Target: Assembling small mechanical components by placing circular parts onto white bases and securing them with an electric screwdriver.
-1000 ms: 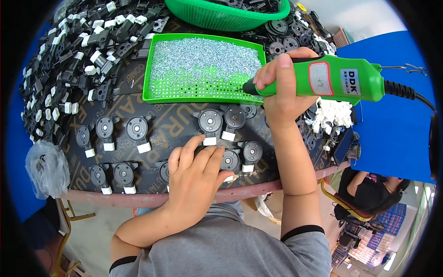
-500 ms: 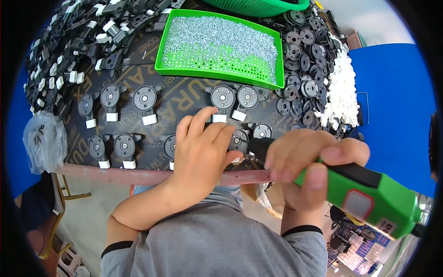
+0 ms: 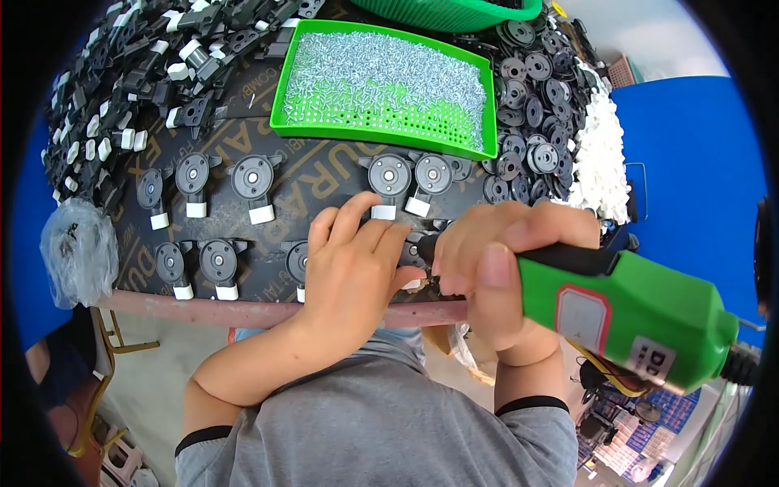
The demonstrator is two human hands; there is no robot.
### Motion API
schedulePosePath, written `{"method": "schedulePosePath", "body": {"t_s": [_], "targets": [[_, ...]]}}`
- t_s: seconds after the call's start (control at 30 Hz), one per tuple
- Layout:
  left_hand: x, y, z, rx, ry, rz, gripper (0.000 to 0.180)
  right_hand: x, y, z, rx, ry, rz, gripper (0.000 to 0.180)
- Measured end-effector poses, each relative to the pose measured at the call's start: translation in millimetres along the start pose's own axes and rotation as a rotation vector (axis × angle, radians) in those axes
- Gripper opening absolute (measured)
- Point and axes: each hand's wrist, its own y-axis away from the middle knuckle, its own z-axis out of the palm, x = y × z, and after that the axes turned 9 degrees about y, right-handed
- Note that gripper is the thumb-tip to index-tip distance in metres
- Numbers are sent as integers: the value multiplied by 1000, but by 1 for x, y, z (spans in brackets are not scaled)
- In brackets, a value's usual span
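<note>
My right hand (image 3: 501, 264) is wrapped round a green and black electric screwdriver (image 3: 661, 304), its cord leaving at the far right end. The tool's black nose points left at a black wheel assembly (image 3: 411, 255), where the bit tip is hard to make out. Thumb and forefinger of my left hand (image 3: 353, 264) straddle that assembly and hold it on the table; part of it is hidden. Other black wheel assemblies with white ends (image 3: 219, 260) stand in two rows, one just beyond my left fingertips (image 3: 389, 176) and one partly covered by that hand.
A green tray (image 3: 280, 114) of small silver screws lies beyond my hands. Black bracket parts (image 3: 195, 114) pile up at far left, black discs (image 3: 540, 109) and white pieces (image 3: 599, 162) at right. A plastic bag (image 3: 79, 252) sits at the left edge; a green basket (image 3: 454, 15) stands behind.
My right hand and the screwdriver have moved left, the tool turning flatter and its nose now covering more of the wheel assembly. My left hand has stayed in place.
</note>
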Motion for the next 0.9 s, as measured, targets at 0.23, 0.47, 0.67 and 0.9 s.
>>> {"method": "schedulePosePath", "body": {"t_s": [0.23,0.47,0.67,0.9], "targets": [[1,5,2,-30,-74,-17,46,-3,-33,-22,132,-107,-178,14],[4,2,0,-80,-77,-37,48,65,-70,-34,442,45,-98,18],[2,0,-1,-90,-84,-38,49,74,-72,-35,403,44,-120,17],[4,1,0,-87,-88,-38,50,77,-70,-38,384,64,-135,17]]}}
